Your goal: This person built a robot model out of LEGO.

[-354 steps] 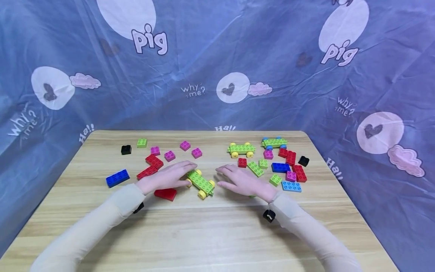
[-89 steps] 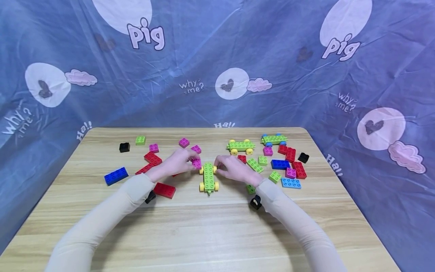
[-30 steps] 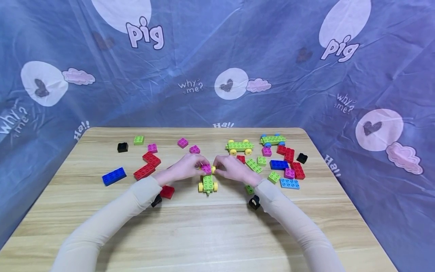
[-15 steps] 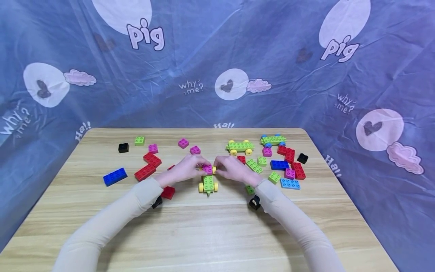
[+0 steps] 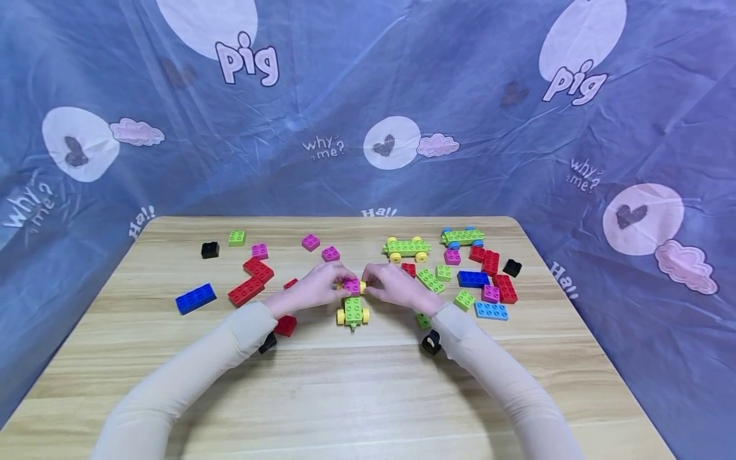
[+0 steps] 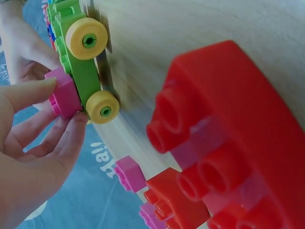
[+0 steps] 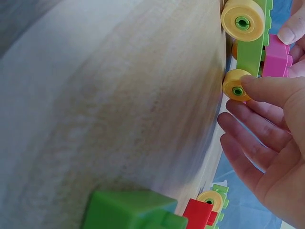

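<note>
Your left hand (image 5: pixel 313 284) is pinching the magenta 2x2 brick (image 6: pixel 69 98) atop the far end of the green wheeled base (image 5: pixel 353 309), mid-tabletop (image 5: pixel 368 396); your right hand (image 5: pixel 393 284) is pinching its far-right yellow wheel (image 7: pixel 231 86). You are risking a tilted brick if pressing off-square, a rolling base if slackening.

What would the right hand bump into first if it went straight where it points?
The yellow wheel of the green car, which its fingers touch. Beyond that, perhaps the left hand holding the pink brick, but depth is unclear.

Three wheeled bases (image 5: pixel 352 311), six pink bricks (image 5: pixel 351 287), two black bricks (image 5: pixel 210 250), two dark-blue bricks (image 5: pixel 195 298)
</note>
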`<state>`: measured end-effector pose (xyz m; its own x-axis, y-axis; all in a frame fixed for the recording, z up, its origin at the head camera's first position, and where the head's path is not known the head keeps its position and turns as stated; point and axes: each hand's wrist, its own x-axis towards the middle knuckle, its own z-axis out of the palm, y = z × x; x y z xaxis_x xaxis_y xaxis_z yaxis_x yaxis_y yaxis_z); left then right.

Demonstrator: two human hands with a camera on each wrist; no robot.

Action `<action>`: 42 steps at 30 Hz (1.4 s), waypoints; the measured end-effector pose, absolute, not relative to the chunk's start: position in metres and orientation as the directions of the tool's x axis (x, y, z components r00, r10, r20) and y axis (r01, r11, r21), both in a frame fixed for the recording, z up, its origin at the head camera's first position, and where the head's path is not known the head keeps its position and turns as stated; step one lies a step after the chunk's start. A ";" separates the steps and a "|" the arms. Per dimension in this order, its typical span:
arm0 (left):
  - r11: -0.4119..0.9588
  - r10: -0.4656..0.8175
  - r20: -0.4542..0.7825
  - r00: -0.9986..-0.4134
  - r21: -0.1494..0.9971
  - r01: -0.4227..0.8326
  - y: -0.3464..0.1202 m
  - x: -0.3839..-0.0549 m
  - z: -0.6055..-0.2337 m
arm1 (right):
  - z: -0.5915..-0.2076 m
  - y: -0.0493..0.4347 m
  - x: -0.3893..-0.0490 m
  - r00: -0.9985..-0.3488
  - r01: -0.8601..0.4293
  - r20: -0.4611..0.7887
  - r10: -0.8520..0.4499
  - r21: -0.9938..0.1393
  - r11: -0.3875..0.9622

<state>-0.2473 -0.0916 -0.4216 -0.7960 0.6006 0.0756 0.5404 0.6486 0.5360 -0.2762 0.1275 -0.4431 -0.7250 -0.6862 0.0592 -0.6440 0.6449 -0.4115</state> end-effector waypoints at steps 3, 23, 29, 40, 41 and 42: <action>0.650 0.607 0.068 -0.792 0.531 0.544 -0.094 -0.247 -0.422 | -0.443 0.127 -0.277 -0.723 -0.647 0.061 -0.688 -0.409 0.643; 0.610 0.567 0.179 -0.804 0.565 0.556 -0.098 -0.247 -0.427 | -0.443 0.126 -0.277 -0.719 -0.659 0.081 -0.691 -0.398 0.638; 0.619 0.578 0.185 -0.795 0.534 0.575 -0.096 -0.248 -0.431 | -0.442 0.126 -0.276 -0.713 -0.667 0.095 -0.695 -0.397 0.630; 0.660 0.553 0.147 -0.820 0.524 0.539 -0.089 -0.243 -0.427 | -0.445 0.127 -0.276 -0.720 -0.659 0.092 -0.688 -0.400 0.636; 0.664 0.556 0.152 -0.817 0.509 0.547 -0.088 -0.242 -0.427 | -0.445 0.127 -0.276 -0.721 -0.658 0.091 -0.687 -0.403 0.637; 0.669 0.561 0.154 -0.814 0.494 0.555 -0.087 -0.242 -0.426 | -0.445 0.127 -0.276 -0.721 -0.657 0.091 -0.687 -0.405 0.636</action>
<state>-0.2418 -0.0873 -0.4256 -0.8136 0.5606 0.1543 0.5548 0.6692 0.4943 -0.2757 0.1266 -0.4449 -0.7209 -0.6870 0.0908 -0.6571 0.6361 -0.4045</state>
